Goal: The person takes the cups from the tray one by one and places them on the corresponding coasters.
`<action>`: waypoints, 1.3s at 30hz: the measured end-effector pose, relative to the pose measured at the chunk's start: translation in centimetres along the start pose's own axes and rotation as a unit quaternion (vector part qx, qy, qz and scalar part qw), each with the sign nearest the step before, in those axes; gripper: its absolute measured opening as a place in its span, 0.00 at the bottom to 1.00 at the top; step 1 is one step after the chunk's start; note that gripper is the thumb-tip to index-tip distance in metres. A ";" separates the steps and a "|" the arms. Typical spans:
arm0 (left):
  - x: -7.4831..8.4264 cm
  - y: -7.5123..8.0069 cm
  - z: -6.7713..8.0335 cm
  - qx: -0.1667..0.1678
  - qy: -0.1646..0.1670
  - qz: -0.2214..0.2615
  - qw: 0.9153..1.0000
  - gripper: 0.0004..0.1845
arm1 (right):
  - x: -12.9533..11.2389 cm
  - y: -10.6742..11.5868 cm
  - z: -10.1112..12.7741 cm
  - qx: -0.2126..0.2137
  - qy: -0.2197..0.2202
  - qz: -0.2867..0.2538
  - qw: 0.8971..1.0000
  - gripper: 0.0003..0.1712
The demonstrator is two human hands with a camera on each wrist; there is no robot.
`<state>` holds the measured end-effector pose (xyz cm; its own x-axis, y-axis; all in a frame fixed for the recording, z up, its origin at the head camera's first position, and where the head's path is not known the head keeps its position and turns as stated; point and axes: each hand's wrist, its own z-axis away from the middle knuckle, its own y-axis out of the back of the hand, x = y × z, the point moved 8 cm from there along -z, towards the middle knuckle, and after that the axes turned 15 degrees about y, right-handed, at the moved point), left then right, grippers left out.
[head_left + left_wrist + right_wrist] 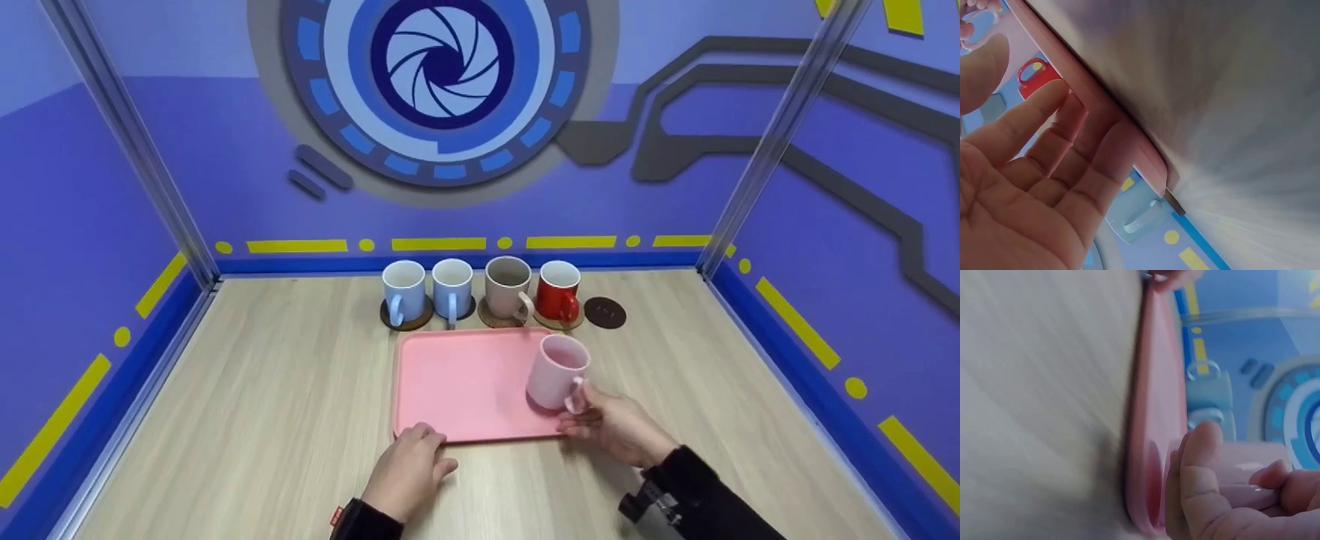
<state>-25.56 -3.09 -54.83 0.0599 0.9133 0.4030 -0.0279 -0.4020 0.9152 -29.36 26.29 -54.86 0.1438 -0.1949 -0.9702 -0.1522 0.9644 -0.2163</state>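
My right hand (619, 427) grips the handle of a pale pink mug (559, 373). The mug stays upright over the right end of a pink tray (465, 386), its base close over the tray's surface. In the right wrist view, thumb and fingers close round the mug's handle (1241, 495). At the tray's front left corner, my left hand (409, 465) rests its fingertips on the rim. Its fingers (1064, 135) are fairly straight against the tray's edge (1095, 101) in the left wrist view, with the thumb held apart.
Behind the tray stand two light blue mugs (405, 289) (452, 287), a beige mug (506, 283) and a red mug (553, 298), each on a coaster. Right of them lies a bare dark coaster (605, 313). Blue-purple panels (187, 150) wall in the wooden table (285, 390).
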 end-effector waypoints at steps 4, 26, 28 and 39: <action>0.4 0.0 0.1 -0.006 0.001 -0.008 1.000 0.25 | -3.8 3.7 -0.1 0.018 0.052 0.029 0.998 0.23; 1.1 0.4 1.3 0.013 -0.020 -0.014 1.000 0.26 | -5.6 13.4 -13.9 0.133 0.047 0.022 0.990 0.20; 1.2 0.3 1.4 0.011 -0.023 -0.014 1.000 0.26 | -5.0 13.8 -13.8 0.133 0.050 0.014 0.990 0.20; -0.2 1.0 0.7 -0.014 -0.014 0.031 0.999 0.25 | -3.9 14.8 -12.0 0.136 0.015 0.161 0.977 0.33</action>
<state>-24.92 -3.68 -53.95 0.0845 0.8840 0.4598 -0.0599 -0.4561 0.8879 -43.92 39.14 -55.63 0.1025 0.1262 -0.9867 0.0813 0.9875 0.1348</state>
